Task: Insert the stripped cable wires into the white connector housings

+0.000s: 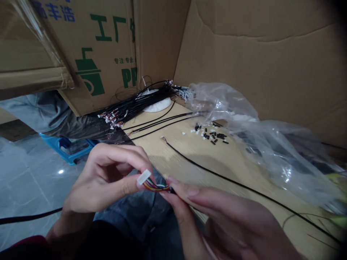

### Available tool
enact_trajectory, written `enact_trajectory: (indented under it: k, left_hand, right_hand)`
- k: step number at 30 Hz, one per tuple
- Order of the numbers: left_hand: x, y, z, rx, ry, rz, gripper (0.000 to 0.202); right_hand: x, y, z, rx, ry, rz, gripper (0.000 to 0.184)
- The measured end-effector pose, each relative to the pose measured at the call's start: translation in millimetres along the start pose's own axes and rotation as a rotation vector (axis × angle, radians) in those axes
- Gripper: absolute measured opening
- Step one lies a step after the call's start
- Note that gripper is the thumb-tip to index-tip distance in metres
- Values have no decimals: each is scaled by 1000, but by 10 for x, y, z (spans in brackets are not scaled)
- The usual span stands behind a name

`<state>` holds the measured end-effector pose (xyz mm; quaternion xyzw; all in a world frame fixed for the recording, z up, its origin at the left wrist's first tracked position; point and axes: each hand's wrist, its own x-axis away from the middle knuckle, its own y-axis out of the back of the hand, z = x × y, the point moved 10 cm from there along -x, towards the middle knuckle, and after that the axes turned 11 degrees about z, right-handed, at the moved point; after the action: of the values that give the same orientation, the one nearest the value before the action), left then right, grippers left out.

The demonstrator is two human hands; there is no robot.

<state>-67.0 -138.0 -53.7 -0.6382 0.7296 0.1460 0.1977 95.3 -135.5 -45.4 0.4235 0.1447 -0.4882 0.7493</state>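
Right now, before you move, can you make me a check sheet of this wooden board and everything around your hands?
surface: pale wooden board, seen at a slant.
things in hand: left hand pinches a white connector; right hand pinches the coloured wires behind it.
clutter: small white and black pieces lie scattered beside a crumpled clear plastic bag.
hands: both bare, held close together.
cables: a bundle of black cables lies over a round white pad; a single black cable runs across the board.
surroundings: cardboard boxes, a blue plastic stool, tiled floor.
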Motion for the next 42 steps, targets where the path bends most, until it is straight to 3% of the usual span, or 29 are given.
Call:
enact_trajectory:
  k: [7,11,13,16,19,22,26,30,42]
  left_hand:
    - [-15,3,63,37,33,-12,8]
    - [4,3,112,76,59,-1,7]
    - [14,9,145,105,74,8,7]
    - [3,11,208,158,99,32,4]
    - [-36,14,285,228,127,29,5]
    - [-69,0,370,302,173,-8,10]
    - [-49,-38,431,352,214,-72,14]
    - [18,-21,442,323,215,-150,14]
    - [116,64,382,172,185,-325,14]
  right_hand:
    - [-72,155,96,197,-70,-54,33]
    - [-76,87,132,181,-48,-8,34]
    - [-72,100,129,200,-60,-65,32]
    - [-62,161,171,268,-31,-225,15]
    - [-102,146,193,252,15,-246,11]
    - [-148,183,77,144,-92,-211,16]
    - [-225,89,47,92,-135,-39,28]
    - [-192,157,22,69,-144,-179,28]
    - [-174,129,45,103,-108,-200,21]
